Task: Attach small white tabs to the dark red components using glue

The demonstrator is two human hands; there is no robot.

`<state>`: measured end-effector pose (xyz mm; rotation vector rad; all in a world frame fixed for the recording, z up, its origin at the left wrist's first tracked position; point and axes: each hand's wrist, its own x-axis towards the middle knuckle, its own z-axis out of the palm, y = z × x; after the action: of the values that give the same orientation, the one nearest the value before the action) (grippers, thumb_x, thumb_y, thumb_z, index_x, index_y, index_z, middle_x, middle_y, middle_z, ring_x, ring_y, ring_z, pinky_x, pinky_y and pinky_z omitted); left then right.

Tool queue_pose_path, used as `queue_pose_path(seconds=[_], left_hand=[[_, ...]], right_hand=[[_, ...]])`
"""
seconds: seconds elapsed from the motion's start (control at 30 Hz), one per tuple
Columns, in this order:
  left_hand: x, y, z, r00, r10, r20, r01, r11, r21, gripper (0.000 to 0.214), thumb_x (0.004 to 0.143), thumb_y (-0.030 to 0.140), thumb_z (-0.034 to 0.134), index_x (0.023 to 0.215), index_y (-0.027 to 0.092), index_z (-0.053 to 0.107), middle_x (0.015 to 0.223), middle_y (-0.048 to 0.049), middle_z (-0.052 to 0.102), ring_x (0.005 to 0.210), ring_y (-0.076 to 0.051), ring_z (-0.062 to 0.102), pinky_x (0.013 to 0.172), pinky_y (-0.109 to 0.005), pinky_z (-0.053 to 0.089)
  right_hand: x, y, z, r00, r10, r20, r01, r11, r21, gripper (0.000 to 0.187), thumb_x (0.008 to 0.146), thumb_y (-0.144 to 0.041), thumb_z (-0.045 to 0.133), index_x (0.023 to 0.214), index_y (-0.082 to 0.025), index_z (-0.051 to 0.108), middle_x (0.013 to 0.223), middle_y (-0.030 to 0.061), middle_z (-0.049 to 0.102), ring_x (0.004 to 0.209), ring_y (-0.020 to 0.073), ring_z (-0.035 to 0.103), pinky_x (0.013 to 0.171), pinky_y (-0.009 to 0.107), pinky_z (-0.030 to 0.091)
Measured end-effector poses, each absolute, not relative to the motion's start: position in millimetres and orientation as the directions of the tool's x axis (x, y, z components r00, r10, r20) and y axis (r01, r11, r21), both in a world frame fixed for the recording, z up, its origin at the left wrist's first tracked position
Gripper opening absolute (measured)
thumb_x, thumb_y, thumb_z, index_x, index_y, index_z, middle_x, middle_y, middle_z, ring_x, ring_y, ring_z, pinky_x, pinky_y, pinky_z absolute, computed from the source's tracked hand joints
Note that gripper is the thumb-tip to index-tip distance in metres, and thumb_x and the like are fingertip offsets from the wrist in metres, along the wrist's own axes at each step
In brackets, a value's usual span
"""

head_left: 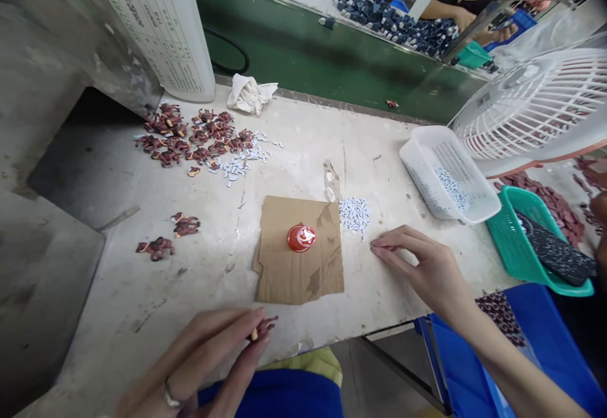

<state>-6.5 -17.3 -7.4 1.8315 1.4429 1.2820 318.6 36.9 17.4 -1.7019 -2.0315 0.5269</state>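
My left hand (215, 351) is at the near edge of the worktable (142, 291), its fingers pinched on a small dark red figure (264, 326). My right hand (427, 266) rests on the table right of a brown cardboard square (298, 272), fingertips pressed together beside a little pile of white pieces (355, 214); whether they hold anything I cannot make out. On the cardboard stands a small red cap (301, 238).
Several dark red figures (190, 136) lie at the back left, a few more (165, 238) nearer. A white basket (446, 174), a green basket (531, 241), a fan (540, 108) and a blue crate (521, 348) fill the right. Another person works beyond the green belt (332, 57).
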Motion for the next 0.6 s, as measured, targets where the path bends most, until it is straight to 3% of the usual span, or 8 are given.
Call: queue_pose_path(seconds=[0.1,0.3,0.43,0.6], left_hand=[[-2,-13,-3,-0.030,0.932,0.361,0.441,-0.312,0.842,0.026,0.088,0.011,0.067,0.111,0.021,0.071,0.106,0.0005,0.072,0.091,-0.009,0.071,0.085,-0.013,0.060],[-3,-10,1,0.004,0.935,0.353,0.475,-0.313,0.823,0.032,0.088,0.011,0.069,0.116,0.025,0.070,0.113,0.0064,0.072,0.093,-0.005,0.071,0.096,-0.009,0.056],[0,-6,9,-0.010,0.936,0.352,0.489,-0.303,0.818,0.025,0.088,0.013,0.071,0.110,0.025,0.071,0.105,0.0094,0.073,0.090,-0.002,0.070,0.093,-0.007,0.054],[-2,-3,11,0.040,0.925,0.379,0.493,-0.348,0.798,0.024,0.091,0.010,0.066,0.110,0.024,0.069,0.106,0.0080,0.072,0.092,0.000,0.067,0.089,-0.004,0.052]], right_hand=[[315,41,22,-0.186,0.981,0.059,0.820,0.187,-0.541,0.011,0.099,-0.026,0.062,0.095,-0.022,0.071,0.093,0.0053,0.071,0.082,0.0179,0.068,0.071,0.032,0.057],[276,51,42,-0.304,0.931,0.204,0.748,0.366,-0.554,0.008,0.098,-0.016,0.064,0.101,-0.022,0.070,0.093,0.0037,0.073,0.083,0.0159,0.070,0.071,0.029,0.057],[253,62,49,-0.387,0.898,0.207,0.658,0.427,-0.621,0.018,0.095,-0.011,0.067,0.109,-0.023,0.071,0.099,0.0012,0.077,0.088,0.0133,0.073,0.076,0.025,0.058],[242,74,46,-0.429,0.874,0.228,0.622,0.469,-0.627,0.016,0.096,-0.011,0.064,0.106,-0.021,0.071,0.101,0.0031,0.077,0.089,0.0147,0.072,0.076,0.027,0.059]])
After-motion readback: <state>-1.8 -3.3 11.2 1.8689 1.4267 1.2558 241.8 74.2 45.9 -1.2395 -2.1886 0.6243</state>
